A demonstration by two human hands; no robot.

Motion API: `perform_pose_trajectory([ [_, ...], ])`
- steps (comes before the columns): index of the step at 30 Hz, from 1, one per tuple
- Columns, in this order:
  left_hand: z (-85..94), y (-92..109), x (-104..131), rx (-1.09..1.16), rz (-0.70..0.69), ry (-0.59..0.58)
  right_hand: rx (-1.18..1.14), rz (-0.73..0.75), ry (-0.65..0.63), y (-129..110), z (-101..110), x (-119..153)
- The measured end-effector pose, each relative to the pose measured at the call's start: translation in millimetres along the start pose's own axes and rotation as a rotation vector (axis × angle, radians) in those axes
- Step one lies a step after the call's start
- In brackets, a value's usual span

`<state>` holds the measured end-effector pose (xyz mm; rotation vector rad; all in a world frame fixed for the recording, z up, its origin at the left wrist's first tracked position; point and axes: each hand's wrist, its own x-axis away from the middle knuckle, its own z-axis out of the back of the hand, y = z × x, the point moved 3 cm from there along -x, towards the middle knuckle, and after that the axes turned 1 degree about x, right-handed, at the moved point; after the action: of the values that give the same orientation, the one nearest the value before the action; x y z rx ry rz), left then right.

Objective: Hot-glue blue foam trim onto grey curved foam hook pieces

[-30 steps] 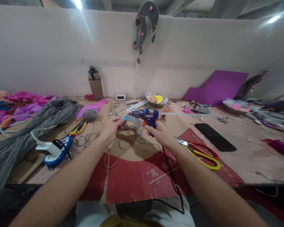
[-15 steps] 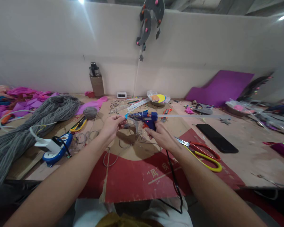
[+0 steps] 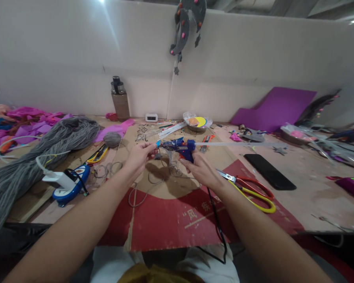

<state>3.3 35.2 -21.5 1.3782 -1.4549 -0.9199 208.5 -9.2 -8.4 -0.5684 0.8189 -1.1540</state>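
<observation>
In my right hand (image 3: pixel 198 165) is a blue hot glue gun (image 3: pixel 186 147), its handle wrapped by my fingers and its nozzle pointing left. A long clear glue stick (image 3: pixel 238 144) sticks out of its back end. My left hand (image 3: pixel 141 155) pinches a small light-blue piece (image 3: pixel 158 144) right at the nozzle tip. What else those fingers hold is hidden. Below the gun, thin grey yarn (image 3: pixel 155 181) lies in loose loops on a cardboard sheet (image 3: pixel 165 228) with a red printed front. The gun's black cord (image 3: pixel 215 212) hangs down over the table edge.
Scissors (image 3: pixel 250 192) and a black phone (image 3: pixel 270 171) lie to the right. On the left are a grey yarn skein (image 3: pixel 53 157), a blue power strip (image 3: pixel 72 186) and a yellow cutter (image 3: pixel 98 154). Behind stand a bottle (image 3: pixel 120 102) and a bowl (image 3: pixel 199 125).
The glue gun and my right hand have shifted very slightly left. My left hand keeps its pinch at the nozzle; little else differs apart from a small camera shift.
</observation>
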Motion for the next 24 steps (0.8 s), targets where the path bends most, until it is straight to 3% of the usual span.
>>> perform_pose_trajectory([
  [15, 2.3, -4.4, -4.7, -0.089, -0.093, -0.038, 0.08, 0.036, 0.003, 0.8, 2.0, -1.9],
  [24, -2.6, 0.1, -0.2, -0.098, -0.081, -0.049, 0.115, 0.004, 0.05, 4.8, 2.6, -3.3],
])
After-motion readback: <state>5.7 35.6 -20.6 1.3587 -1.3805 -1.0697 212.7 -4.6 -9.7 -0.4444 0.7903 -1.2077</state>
